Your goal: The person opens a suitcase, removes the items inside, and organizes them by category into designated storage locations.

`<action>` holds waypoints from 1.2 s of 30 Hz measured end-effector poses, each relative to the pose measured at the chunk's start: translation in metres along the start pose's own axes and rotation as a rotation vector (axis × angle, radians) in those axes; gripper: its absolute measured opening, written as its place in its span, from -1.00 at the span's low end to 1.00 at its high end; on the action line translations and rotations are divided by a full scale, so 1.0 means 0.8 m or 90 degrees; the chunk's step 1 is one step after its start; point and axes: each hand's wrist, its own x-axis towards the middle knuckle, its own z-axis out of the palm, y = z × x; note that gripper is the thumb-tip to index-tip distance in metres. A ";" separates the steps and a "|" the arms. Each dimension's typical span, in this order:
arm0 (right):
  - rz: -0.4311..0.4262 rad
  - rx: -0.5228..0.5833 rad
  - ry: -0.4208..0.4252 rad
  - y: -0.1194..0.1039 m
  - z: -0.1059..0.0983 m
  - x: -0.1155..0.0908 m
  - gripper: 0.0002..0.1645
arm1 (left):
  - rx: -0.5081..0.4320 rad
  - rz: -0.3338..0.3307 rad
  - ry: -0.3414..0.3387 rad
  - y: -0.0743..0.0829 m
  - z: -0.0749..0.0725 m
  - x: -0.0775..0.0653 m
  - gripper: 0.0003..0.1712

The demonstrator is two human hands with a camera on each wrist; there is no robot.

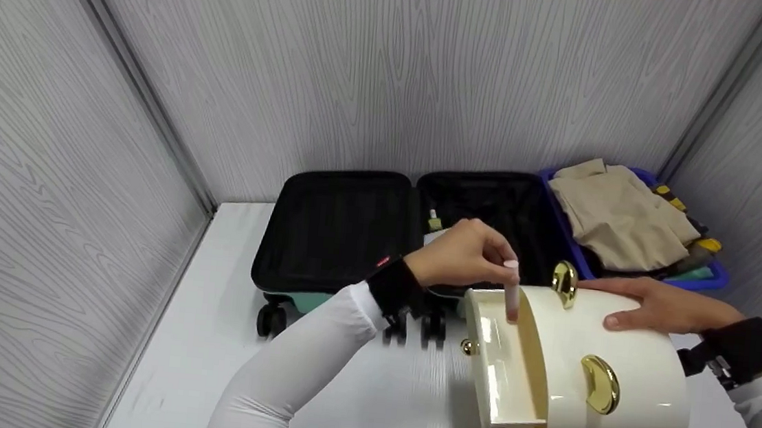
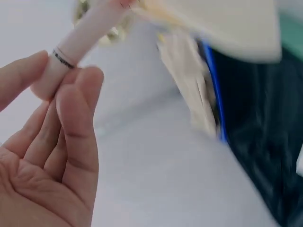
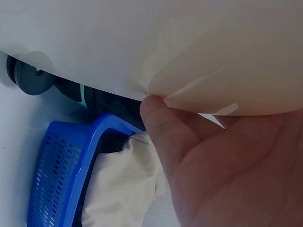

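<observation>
A slim pale lipstick tube (image 1: 511, 296), with a dark ring round it in the left wrist view, is pinched between the thumb and fingers of my left hand (image 1: 468, 253). Its lower end dips into the pulled-out drawer (image 1: 500, 386) of a glossy cream storage box (image 1: 624, 352) with gold ear-shaped pieces and a gold knob. My right hand (image 1: 666, 306) grips the box from its far side, thumb on the curved surface and the other fingers largely hidden behind it. In the right wrist view, the thumb presses against the box's edge.
Behind the hands lies an open black-lined suitcase (image 1: 342, 228) with a small green bottle (image 1: 434, 221) inside. To its right, a blue basket (image 1: 709, 283) holds folded beige cloth (image 1: 629, 218) and other items. Grey panels enclose the white table (image 1: 205, 336).
</observation>
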 end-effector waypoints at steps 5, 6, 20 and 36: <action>0.005 0.053 -0.019 -0.004 0.004 0.002 -0.19 | -0.071 -0.012 -0.145 0.006 0.033 -0.011 -0.79; 0.004 0.054 -0.021 -0.005 0.005 0.002 -0.19 | -0.077 -0.013 -0.173 0.007 0.039 -0.013 -0.79; -0.011 -0.012 0.001 -0.007 0.003 0.003 -0.20 | 0.177 0.030 -0.338 -0.002 0.051 0.011 -0.81; -0.005 -0.007 0.002 -0.007 0.004 0.002 -0.19 | 0.340 0.017 -0.312 0.000 0.078 0.018 -0.76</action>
